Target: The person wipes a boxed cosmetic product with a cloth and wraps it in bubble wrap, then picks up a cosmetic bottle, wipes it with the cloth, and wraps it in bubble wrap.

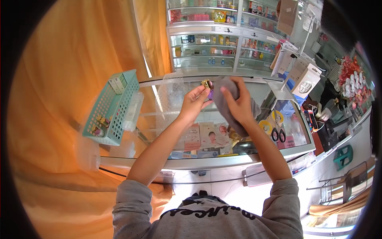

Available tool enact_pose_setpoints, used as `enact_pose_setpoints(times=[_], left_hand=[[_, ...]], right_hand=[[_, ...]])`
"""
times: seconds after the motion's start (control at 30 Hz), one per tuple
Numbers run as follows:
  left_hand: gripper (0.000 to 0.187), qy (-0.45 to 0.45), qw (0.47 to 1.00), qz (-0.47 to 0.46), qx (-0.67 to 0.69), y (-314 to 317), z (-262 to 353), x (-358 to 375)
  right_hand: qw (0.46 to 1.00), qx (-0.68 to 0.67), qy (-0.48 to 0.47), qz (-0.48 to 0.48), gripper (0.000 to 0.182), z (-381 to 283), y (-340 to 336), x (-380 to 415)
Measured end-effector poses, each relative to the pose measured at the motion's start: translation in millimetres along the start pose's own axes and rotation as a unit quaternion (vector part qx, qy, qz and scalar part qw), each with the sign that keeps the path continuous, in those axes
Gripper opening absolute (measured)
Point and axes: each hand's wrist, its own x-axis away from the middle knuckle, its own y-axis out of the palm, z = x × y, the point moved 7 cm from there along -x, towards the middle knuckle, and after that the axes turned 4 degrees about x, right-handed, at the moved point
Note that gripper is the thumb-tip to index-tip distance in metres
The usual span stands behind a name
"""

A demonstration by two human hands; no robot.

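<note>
Over the glass counter (187,115), my left hand (193,104) pinches a small bottle (211,95) with a gold top and a purple part, which looks like a perfume bottle. My fingers cover some of it. Close beside it, my right hand (238,104) grips a grey cloth (227,107) that hangs down past the palm. The cloth's upper edge is right at the bottle. To the left stands a mint-green plastic basket (115,119), holding small gold-topped bottles (102,120) at its near end and pale boxes (117,83) at its far end.
Scissors (278,134) and yellow tape rolls (266,126) lie right of my right arm. Bubble wrap (173,93) spreads on the counter's left part. A display stand with a white box (308,81) rises at the right. Stocked shelves (205,30) stand behind; an orange curtain (79,51) hangs left.
</note>
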Motion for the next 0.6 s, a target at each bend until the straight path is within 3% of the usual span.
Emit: enact_pose_setpoints(times=[0.07,0.3,0.37,0.4,0.47,0.6], left_hand=[[0.03,-0.006,1.0,0.014,-0.007,-11,-9,-4],[0.028,0.009,0.998,0.05,0.043,-10,9,-1],[0.029,0.01,0.997,0.054,0.045,-7,8,1],[0.029,0.012,0.997,0.06,0.047,-7,8,2],[0.032,-0.008,0.998,0.059,0.026,-12,-6,0],[0.034,-0.072,0.992,0.056,0.082,-7,-11,0]], right_hand=[[0.99,0.036,-0.127,-0.058,0.026,-15,19,4],[0.996,0.051,-0.017,-0.068,0.033,4,8,2],[1.0,0.02,-0.012,-0.009,0.036,-2,2,1],[1.0,0.019,-0.017,-0.01,0.036,-6,9,2],[0.99,0.046,-0.127,-0.046,0.04,-26,25,9],[0.988,0.043,-0.121,-0.088,0.042,-14,23,8]])
